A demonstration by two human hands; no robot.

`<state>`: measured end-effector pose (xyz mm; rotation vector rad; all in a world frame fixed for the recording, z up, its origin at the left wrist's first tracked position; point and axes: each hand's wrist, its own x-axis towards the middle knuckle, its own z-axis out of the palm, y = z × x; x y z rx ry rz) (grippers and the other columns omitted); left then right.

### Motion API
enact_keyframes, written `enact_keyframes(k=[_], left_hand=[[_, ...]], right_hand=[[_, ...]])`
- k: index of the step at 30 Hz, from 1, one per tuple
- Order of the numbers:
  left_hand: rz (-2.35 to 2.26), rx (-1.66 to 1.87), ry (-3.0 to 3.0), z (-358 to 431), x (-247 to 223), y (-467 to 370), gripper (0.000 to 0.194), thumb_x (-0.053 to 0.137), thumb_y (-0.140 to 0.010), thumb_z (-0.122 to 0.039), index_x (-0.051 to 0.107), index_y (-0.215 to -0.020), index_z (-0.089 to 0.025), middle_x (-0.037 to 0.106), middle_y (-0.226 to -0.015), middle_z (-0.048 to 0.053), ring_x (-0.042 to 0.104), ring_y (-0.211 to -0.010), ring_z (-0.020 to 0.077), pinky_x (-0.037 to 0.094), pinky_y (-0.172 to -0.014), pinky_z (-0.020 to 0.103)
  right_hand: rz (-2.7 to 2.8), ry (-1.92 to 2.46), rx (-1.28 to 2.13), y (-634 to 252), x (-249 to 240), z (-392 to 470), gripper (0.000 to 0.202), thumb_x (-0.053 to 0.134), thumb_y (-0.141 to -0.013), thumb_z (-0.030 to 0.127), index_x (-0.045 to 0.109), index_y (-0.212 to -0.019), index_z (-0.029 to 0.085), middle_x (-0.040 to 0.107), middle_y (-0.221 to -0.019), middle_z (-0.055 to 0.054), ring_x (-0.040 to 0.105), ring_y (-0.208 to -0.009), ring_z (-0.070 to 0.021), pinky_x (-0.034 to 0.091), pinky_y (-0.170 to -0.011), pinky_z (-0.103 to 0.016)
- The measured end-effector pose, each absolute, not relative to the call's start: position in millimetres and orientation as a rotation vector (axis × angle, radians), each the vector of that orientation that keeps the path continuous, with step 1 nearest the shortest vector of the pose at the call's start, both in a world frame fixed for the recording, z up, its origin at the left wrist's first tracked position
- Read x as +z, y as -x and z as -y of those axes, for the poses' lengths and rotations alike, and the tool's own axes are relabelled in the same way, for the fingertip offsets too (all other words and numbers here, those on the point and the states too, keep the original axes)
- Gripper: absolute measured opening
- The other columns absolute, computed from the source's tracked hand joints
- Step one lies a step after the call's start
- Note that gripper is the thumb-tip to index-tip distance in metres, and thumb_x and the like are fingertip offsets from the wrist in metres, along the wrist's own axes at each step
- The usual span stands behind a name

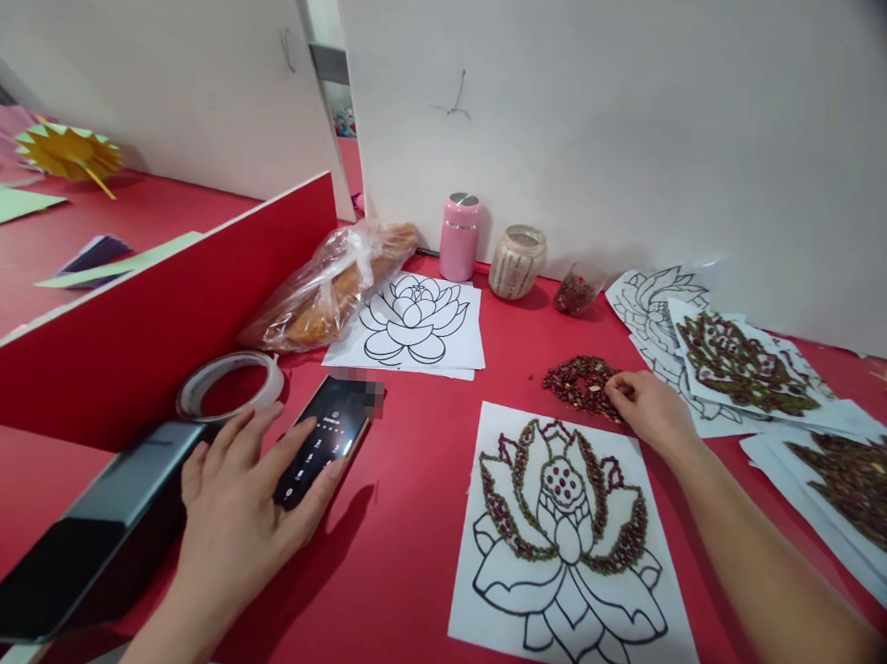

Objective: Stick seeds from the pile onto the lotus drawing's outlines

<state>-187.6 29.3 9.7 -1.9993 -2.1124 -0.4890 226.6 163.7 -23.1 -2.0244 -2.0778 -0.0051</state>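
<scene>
My left hand point(245, 500) is spread over a dark smartphone point(323, 445) lying on the red table. The phone's lit screen shows a number keypad; my index finger and thumb lie over its screen and right edge. At the far side of the lotus drawing, my right hand point(653, 410) pinches at a heap of dark red beans point(583, 381). Whatever sits between those fingertips is too small to make out. The lotus drawing point(568, 620) has green and red beans lining several upper petals and red ones dotting its centre; its lower petals are bare outlines.
Left stand a tape roll point(188, 397), a dark glossy box-like object point(76, 550) and a red divider point(190, 306). Behind are bagged bread point(332, 300), another lotus sheet point(458, 348), a pink flask point(460, 238), a jar point(518, 263) and a bean bag point(577, 292). Bean-covered sheets point(749, 366) lie right.
</scene>
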Motion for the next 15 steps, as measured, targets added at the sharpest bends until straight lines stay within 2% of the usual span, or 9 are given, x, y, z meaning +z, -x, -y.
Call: enact_keyframes(k=[4, 7, 11, 15], left_hand=[[2.111, -0.446, 1.995, -21, 1, 188, 0.034, 0.037, -0.086, -0.039, 0.057, -0.104, -0.019, 0.045, -0.125, 0.013, 0.031, -0.124, 0.0307, 0.026, -0.099, 0.052], [2.114, -0.346, 1.982, -20, -3, 187, 0.038, 0.034, -0.085, -0.042, 0.059, -0.104, -0.019, 0.044, -0.126, 0.013, 0.029, -0.125, 0.0313, 0.025, -0.098, 0.053], [2.114, -0.227, 1.986, -22, -5, 188, 0.041, 0.033, -0.085, -0.044, 0.06, -0.105, -0.02, 0.044, -0.127, 0.014, 0.029, -0.124, 0.0329, 0.026, -0.095, 0.056], [2.082, -0.264, 1.994, -21, -4, 187, 0.042, 0.036, -0.085, -0.043, 0.062, -0.104, -0.016, 0.043, -0.127, 0.016, 0.031, -0.122, 0.0342, 0.029, -0.094, 0.052]], right_hand=[[2.075, 2.018, -0.005, -227, -24, -164, 0.018, 0.047, -0.075, 0.03, 0.061, -0.07, 0.021, 0.055, -0.07, -0.002, 0.051, -0.061, -0.0149, 0.033, -0.054, -0.025], [2.074, 2.012, -0.007, -227, -24, -164, 0.018, 0.047, -0.075, 0.03, 0.061, -0.07, 0.02, 0.055, -0.07, -0.003, 0.052, -0.061, -0.0148, 0.033, -0.054, -0.025], [2.072, 2.014, -0.003, -228, -25, -164, 0.018, 0.047, -0.075, 0.03, 0.061, -0.071, 0.021, 0.055, -0.069, -0.002, 0.052, -0.061, -0.0151, 0.032, -0.054, -0.025], [2.074, 2.014, 0.004, -228, -24, -164, 0.017, 0.047, -0.075, 0.031, 0.061, -0.071, 0.021, 0.055, -0.07, -0.003, 0.052, -0.062, -0.0156, 0.033, -0.054, -0.025]])
